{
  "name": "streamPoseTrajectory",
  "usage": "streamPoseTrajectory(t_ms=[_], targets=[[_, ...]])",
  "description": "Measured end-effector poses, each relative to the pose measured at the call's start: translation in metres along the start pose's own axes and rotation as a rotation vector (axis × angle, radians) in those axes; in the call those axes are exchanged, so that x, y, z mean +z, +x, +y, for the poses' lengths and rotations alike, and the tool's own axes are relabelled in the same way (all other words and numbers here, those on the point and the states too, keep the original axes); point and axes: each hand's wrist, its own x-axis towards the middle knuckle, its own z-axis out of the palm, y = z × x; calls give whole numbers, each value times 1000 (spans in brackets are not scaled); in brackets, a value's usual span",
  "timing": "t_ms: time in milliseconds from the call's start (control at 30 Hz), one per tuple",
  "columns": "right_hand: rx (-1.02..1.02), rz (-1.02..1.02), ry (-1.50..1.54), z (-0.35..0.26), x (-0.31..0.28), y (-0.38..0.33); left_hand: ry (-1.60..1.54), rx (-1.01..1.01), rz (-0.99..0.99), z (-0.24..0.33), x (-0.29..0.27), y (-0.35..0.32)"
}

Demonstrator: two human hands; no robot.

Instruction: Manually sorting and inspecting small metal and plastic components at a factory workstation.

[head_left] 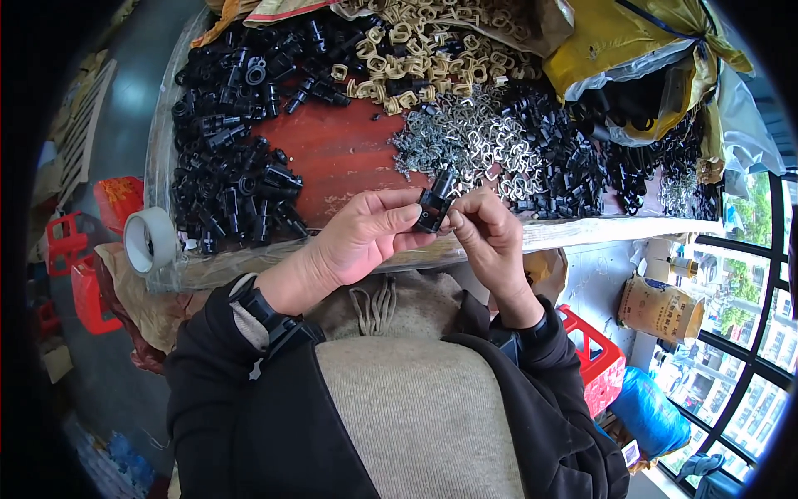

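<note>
The red-topped table [341,158] carries a broad heap of black fittings [223,137] along its left edge, a yellow bag [611,46] at its far right corner, tan clips [407,62] toward its far edge and silver metal clips [503,141] right of its middle. At the near edge, the left hand [362,237] and right hand [496,241] flank the middle, with a tape roll [166,237] at the near left corner. Smallest, one black fitting [432,210] sits above the near edge, clamped between left thumb and fingers; the right thumb and forefinger are pinched together at its right side, on what I cannot tell.
</note>
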Motion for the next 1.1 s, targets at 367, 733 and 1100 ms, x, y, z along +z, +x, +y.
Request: streamPoseTrajectory(t_ms=[367, 733, 1100], targets=[[-255, 80, -334, -11, 7, 16, 19, -86, 161, 4, -4, 5], [-312, -23, -490, -2, 0, 18, 104, -134, 249, 4, -11, 15], [-102, -92, -282, -12, -4, -5, 239, -144, 187, -3, 5, 0]])
